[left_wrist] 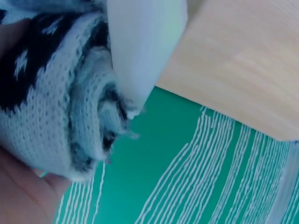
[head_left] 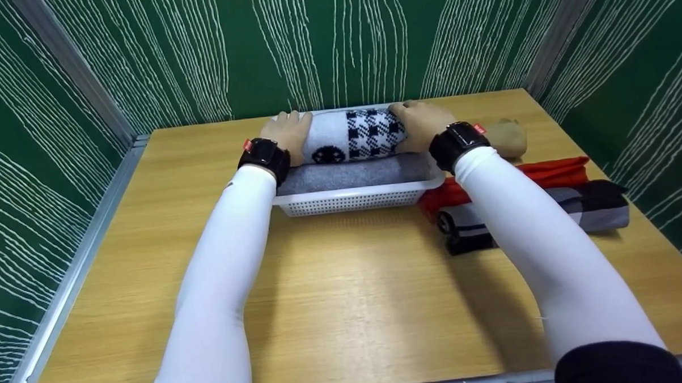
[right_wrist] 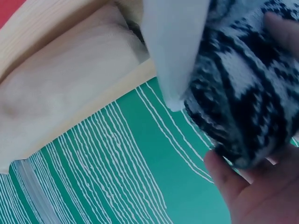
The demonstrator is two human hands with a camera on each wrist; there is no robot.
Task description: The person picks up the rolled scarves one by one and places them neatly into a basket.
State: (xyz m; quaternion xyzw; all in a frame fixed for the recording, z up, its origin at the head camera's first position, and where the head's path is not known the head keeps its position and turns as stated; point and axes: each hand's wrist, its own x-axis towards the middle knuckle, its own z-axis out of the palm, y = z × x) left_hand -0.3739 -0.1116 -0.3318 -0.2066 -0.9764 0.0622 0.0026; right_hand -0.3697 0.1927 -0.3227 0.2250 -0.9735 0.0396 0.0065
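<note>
A rolled knitted garment (head_left: 356,135), pale grey with a black-and-white check and a round black emblem, lies at the back of a white plastic basket (head_left: 359,192). My left hand (head_left: 289,135) grips its left end; in the left wrist view the thumb and palm lie on opposite sides of the knit roll (left_wrist: 44,116). The right end is held by my right hand (head_left: 426,123), whose fingers (right_wrist: 224,175) curve under the patterned knit (right_wrist: 243,93). A dark grey roll (head_left: 357,174) fills the front of the basket. How far the patterned roll sits down inside is hidden.
Right of the basket lie a red cloth (head_left: 556,172), a grey-and-black roll (head_left: 597,208) and a beige roll (head_left: 506,138), partly behind my right forearm. Green walls with white lines (head_left: 324,44) border the wooden table (head_left: 345,305) at the back and sides.
</note>
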